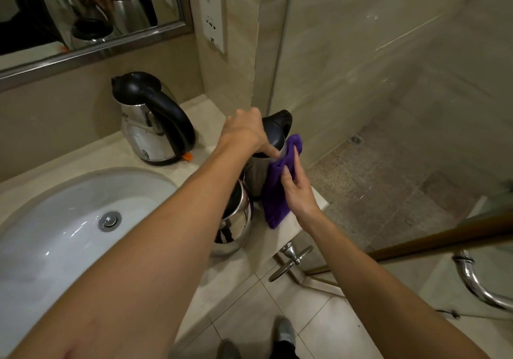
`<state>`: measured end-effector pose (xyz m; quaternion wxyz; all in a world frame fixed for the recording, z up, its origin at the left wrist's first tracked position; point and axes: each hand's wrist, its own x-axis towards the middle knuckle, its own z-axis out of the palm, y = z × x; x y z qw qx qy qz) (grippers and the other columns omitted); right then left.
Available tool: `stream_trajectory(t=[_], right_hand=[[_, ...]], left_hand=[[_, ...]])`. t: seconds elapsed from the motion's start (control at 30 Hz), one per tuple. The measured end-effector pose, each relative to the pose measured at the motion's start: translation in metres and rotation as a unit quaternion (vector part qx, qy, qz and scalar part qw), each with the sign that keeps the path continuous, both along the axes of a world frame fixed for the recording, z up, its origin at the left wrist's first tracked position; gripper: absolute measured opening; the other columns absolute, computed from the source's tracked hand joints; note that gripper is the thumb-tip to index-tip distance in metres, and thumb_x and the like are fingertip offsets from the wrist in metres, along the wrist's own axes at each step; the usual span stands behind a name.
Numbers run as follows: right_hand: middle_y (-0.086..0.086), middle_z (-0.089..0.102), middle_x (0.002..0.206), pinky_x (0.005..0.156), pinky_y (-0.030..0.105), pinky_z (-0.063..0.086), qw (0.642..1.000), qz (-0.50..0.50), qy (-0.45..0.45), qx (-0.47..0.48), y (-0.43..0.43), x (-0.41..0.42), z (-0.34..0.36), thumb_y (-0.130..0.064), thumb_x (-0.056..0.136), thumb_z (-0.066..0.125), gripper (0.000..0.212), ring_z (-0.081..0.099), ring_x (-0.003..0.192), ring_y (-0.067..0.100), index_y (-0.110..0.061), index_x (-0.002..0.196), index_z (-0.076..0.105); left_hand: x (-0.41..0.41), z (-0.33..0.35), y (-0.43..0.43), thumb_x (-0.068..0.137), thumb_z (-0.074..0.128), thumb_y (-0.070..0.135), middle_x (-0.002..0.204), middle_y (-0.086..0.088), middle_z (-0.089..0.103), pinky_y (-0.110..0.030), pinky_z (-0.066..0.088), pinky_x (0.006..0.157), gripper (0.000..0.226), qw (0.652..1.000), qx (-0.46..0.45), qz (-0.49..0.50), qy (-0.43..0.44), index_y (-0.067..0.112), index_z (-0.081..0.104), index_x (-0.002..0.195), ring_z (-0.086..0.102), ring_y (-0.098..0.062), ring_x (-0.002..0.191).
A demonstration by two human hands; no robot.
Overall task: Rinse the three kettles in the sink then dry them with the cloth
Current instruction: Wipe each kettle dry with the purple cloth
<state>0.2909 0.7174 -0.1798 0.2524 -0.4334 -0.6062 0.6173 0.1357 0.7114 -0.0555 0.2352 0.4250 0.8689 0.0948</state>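
Note:
Three steel kettles stand on the beige counter point(83, 153). The tall kettle point(273, 136) with a black lid is at the right end; my left hand point(244, 133) grips its top. My right hand point(298, 189) presses a purple cloth point(274, 200) against that kettle's right side. A lidless shiny kettle point(236, 219) sits just in front of it, partly hidden by my left forearm. A third kettle point(152, 125) with a black handle stands at the back near the wall. The white sink point(55, 219) lies to the left.
A mirror point(83, 11) hangs above the counter, and a socket panel point(211, 11) is on the wall. A glass shower partition point(388, 108) stands to the right. A chrome valve point(291, 258) and pipe point(477, 283) sit below the counter edge. My shoes point(283, 336) are on the tiled floor.

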Motion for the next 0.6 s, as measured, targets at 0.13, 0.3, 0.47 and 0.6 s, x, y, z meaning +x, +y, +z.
stream_trajectory(t=[0.13,0.3,0.47,0.6], right_hand=[[-0.015,0.038,0.159,0.124,0.042,0.029,0.998,-0.031,0.036,-0.05,0.004,-0.003,-0.008,-0.035,0.107,0.046,0.053,0.036,0.145,0.009,-0.049,0.155,0.028],[-0.013,0.048,0.153,0.119,0.042,0.039,0.996,-0.034,0.062,-0.046,-0.005,-0.002,-0.003,-0.032,0.102,0.059,0.064,0.048,0.138,0.007,-0.049,0.155,0.028],[-0.011,0.041,0.158,0.114,0.032,0.043,0.993,-0.069,0.094,0.004,-0.018,-0.01,0.005,-0.029,0.091,0.075,0.082,0.046,0.14,0.007,-0.047,0.156,0.028],[-0.016,0.038,0.157,0.106,0.019,0.046,0.995,-0.061,0.081,0.022,-0.012,-0.012,0.004,-0.027,0.093,0.074,0.083,0.046,0.136,0.001,-0.046,0.157,0.026]], left_hand=[[-0.012,-0.002,0.001,0.053,0.094,0.049,0.119,-0.013,0.062,-0.044,0.051,0.095,0.085,1.0,-0.001,0.003,-0.015,0.01,0.058,0.12,0.056,-0.034,0.116],[-0.009,-0.004,0.001,0.05,0.094,0.05,0.117,-0.013,0.063,-0.044,0.052,0.093,0.088,1.0,0.016,0.013,-0.009,0.01,0.06,0.12,0.057,-0.034,0.116],[-0.007,-0.005,0.003,0.055,0.093,0.048,0.119,-0.014,0.061,-0.045,0.052,0.093,0.084,1.0,0.013,0.013,-0.01,0.011,0.059,0.122,0.056,-0.034,0.117],[-0.007,-0.005,0.003,0.055,0.092,0.05,0.12,-0.013,0.061,-0.042,0.052,0.092,0.085,1.0,0.003,0.013,-0.008,0.012,0.059,0.124,0.055,-0.035,0.118]])
